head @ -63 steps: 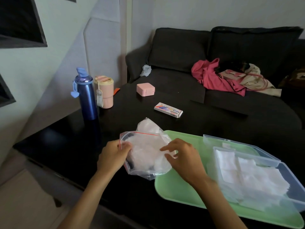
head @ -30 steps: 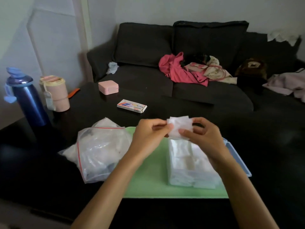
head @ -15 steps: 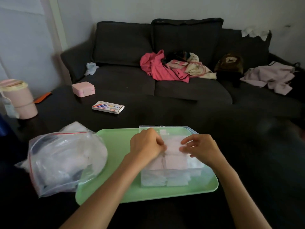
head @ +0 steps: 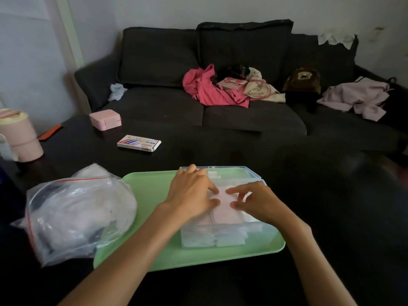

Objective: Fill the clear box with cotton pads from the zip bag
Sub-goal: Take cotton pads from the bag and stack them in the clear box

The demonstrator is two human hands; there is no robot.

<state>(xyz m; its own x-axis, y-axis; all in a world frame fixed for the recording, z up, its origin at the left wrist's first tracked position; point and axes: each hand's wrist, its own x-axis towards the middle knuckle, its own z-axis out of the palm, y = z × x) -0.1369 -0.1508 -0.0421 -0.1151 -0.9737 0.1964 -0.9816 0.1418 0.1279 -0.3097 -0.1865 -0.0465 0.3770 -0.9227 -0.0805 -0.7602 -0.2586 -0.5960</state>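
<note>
Fingers [head: 212,188] of the left hand [head: 191,193] are lying nearly straight and close together, pressing down on the topmost white square cotton pads [head: 225,208] in the clear rectangular plastic box [head: 220,236]. Fingertips [head: 230,191] of the right hand [head: 258,203] are spreading slightly apart, bent at the knuckles, and touching the same top pad from the right; whether they are pinching it cannot be told. Both hands are meeting over the middle of the box.

Stacked pads are filling the box up to its rim. Its clear hinged lid [head: 234,171] is lying open on the far side. The box is sitting on the right half of the pale green plastic tray [head: 154,257], which is resting on the black table [head: 331,217].

At left, the clear zip bag with a red seal strip [head: 77,210] is lying partly over the tray's left edge, well apart from both hands and holding more white pads.
</note>
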